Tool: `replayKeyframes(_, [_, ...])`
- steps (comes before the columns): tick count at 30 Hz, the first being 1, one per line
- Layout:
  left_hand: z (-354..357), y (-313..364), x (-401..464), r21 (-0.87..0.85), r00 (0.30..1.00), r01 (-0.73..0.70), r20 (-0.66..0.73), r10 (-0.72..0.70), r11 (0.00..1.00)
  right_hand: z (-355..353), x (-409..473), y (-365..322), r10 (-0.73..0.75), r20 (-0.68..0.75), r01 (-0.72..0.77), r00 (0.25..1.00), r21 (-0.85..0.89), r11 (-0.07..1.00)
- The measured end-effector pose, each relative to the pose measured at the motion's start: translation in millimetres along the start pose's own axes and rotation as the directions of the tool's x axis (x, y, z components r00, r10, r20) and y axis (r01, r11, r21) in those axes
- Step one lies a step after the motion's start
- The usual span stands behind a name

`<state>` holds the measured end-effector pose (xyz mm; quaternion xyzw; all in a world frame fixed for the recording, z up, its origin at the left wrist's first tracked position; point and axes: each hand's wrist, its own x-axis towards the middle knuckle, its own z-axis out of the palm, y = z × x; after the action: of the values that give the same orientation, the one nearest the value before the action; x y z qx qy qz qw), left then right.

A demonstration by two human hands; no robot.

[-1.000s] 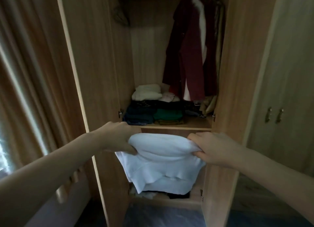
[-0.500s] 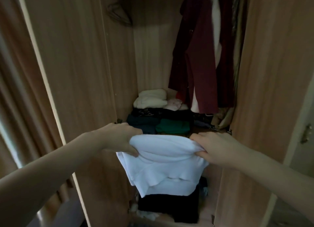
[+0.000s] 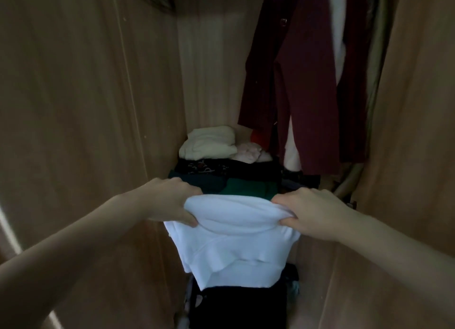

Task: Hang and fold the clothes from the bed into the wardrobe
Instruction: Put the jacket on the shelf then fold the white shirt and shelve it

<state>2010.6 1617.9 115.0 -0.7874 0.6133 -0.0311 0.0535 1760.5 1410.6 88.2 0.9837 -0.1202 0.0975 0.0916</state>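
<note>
I hold a folded white garment (image 3: 231,240) in front of the open wooden wardrobe (image 3: 98,107). My left hand (image 3: 167,200) grips its left edge and my right hand (image 3: 312,213) grips its right edge, fingers curled into the cloth. The garment hangs down between my hands, just in front of the shelf stack. On the shelf behind it lie folded clothes: a green piece (image 3: 248,187), dark pieces (image 3: 216,167), a cream one (image 3: 209,144) and a pale pink one (image 3: 251,151) on top.
A dark red coat (image 3: 302,89) hangs at the right inside the wardrobe, with other hanging clothes beside it. Black clothes (image 3: 236,306) lie in the lower compartment under the white garment. Wardrobe walls stand close on both sides.
The view has moved closer into the wardrobe. Both hands have carried the white garment forward and slightly up toward the shelf stack, with the same grip.
</note>
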Motion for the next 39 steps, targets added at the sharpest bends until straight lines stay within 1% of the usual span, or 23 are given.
replayKeyframes(3, [9,-35,41,-0.061,1.000,-0.028,0.003,0.028,0.998,9,46,16,0.031,0.019,-0.031,0.999,0.002,1.000])
replayKeyframes(7, [25,-82,96,-0.150,0.998,-0.064,-0.028,0.060,0.987,21,99,30,0.070,-0.005,-0.070,0.998,0.003,0.998])
replayKeyframes(9, [37,-101,118,-0.203,0.995,-0.100,-0.038,0.095,0.974,35,117,37,0.102,0.022,-0.104,0.994,0.078,0.992])
replayKeyframes(10, [44,-109,127,-0.229,0.993,-0.113,-0.038,0.108,0.967,42,125,41,0.122,0.056,-0.130,0.991,0.170,0.977])
replayKeyframes(12, [56,-123,141,-0.274,0.992,-0.125,-0.032,0.121,0.954,55,138,48,0.143,0.120,-0.178,0.983,0.387,0.904])
replayKeyframes(14, [65,-137,153,-0.338,0.991,-0.129,-0.014,0.132,0.932,66,152,53,0.155,0.129,-0.200,0.979,0.524,0.828])
replayKeyframes(17, [78,-156,174,-0.477,0.989,-0.143,-0.026,0.149,0.867,81,178,58,0.216,0.123,-0.243,0.969,0.652,0.718])
replayKeyframes(20, [89,-174,200,-0.553,0.987,-0.156,-0.064,0.145,0.818,100,201,67,0.295,0.115,-0.284,0.948,0.725,0.627])
replayKeyframes(22, [93,-183,219,-0.595,0.989,-0.146,-0.059,0.139,0.791,112,216,74,0.353,0.097,-0.299,0.931,0.757,0.581])
replayKeyframes(24, [95,-191,241,-0.647,0.991,-0.114,-0.020,0.132,0.754,122,231,85,0.435,0.086,-0.330,0.897,0.785,0.525])
replayKeyframes(27, [98,-202,279,-0.748,0.992,-0.020,0.067,0.105,0.663,133,253,102,0.554,0.107,-0.358,0.825,0.858,0.368])
replayKeyframes(30, [98,-209,322,-0.837,0.990,0.051,0.115,0.084,0.546,137,277,125,0.696,0.123,-0.416,0.707,0.869,0.268])
replayKeyframes(31, [99,-209,338,-0.852,0.986,0.076,0.143,0.089,0.518,138,286,135,0.736,0.122,-0.450,0.666,0.852,0.266])
replayKeyframes(32, [101,-208,355,-0.859,0.980,0.099,0.172,0.100,0.503,140,295,146,0.761,0.108,-0.503,0.640,0.808,0.308])
replayKeyframes(34, [107,-204,391,-0.865,0.970,0.135,0.216,0.116,0.483,149,313,167,0.758,0.071,-0.609,0.649,0.646,0.461])
replayKeyframes(35, [112,-202,410,-0.871,0.965,0.150,0.231,0.120,0.468,154,320,177,0.750,0.081,-0.640,0.657,0.585,0.497])
replayKeyframes(37, [123,-200,443,-0.872,0.957,0.178,0.261,0.126,0.455,165,333,195,0.738,0.151,-0.683,0.658,0.532,0.501])
replayKeyframes(39, [138,-197,469,-0.854,0.954,0.178,0.271,0.127,0.490,183,342,211,0.720,0.229,-0.711,0.655,0.507,0.486])
